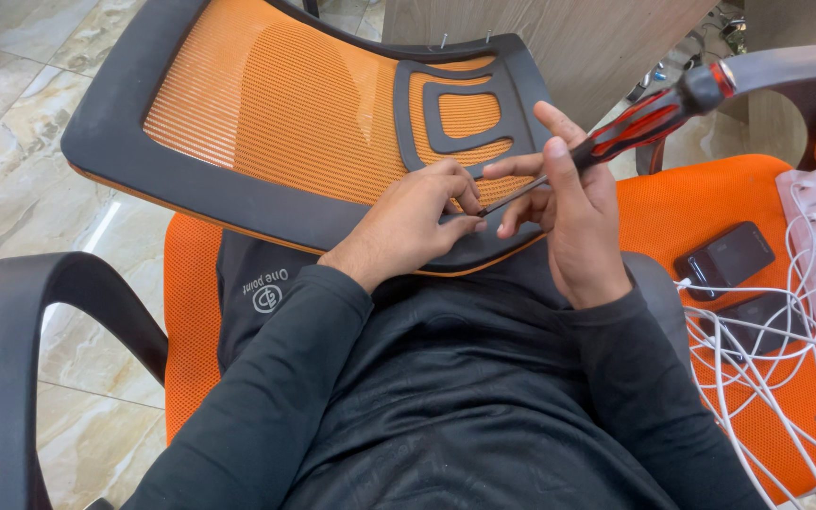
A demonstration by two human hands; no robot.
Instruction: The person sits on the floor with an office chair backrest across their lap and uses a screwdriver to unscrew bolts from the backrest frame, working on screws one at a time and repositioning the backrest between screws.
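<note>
Because the screwdriver (616,132) tip meets the chair backrest (276,123) right beside the left hand (408,222), whose fingers pinch something too small to tell, a slip could jab them. The right hand (569,212) grips the shaft. The orange-mesh, black-framed backrest lies across the person's lap.
</note>
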